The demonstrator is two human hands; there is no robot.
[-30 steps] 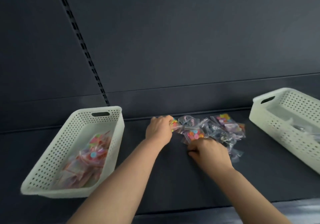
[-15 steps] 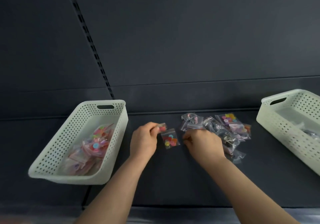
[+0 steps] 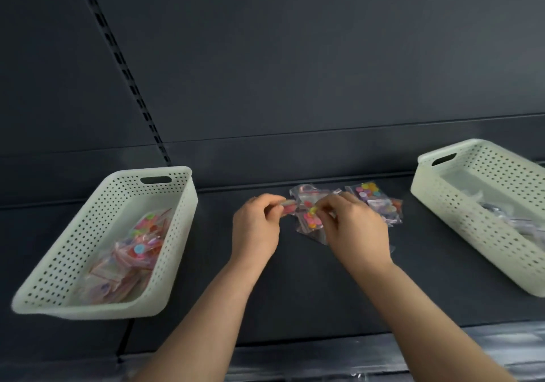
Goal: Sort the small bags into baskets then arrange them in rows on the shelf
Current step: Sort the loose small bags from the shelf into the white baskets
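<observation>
Take the loose pile (image 3: pixel 374 201) of small bags on the shelf (image 3: pixel 295 293) as your reference. Your left hand (image 3: pixel 255 225) is raised just left of the pile, thumb and curled fingers pinching a pinkish bag (image 3: pixel 287 206) by its edge. Your right hand (image 3: pixel 354 228) sits at the pile's near left corner, fingertips closed on the top of a dotted bag (image 3: pixel 309 221) that hangs clear of the shelf. The two bags meet between your hands. Whether they are stuck together or only overlap cannot be told from here.

Holding each bag by its edge leaves the contents showing, which looks like the reason for the grip: you can read the colours before choosing a basket. The left basket (image 3: pixel 188 204), well to the left of the pile, already holds a heap of pink and multicoloured bags. The right basket (image 3: pixel 460 222), well to the right of the pile, holds clearer, paler ones. Both baskets are angled with their open tops toward the pile, which keeps either drop within easy reach.

By that split, both bags in your hands probably belong in the left basket. Several bags remain in the pile, so sorting is only partway done and the rows are not yet started.
</observation>
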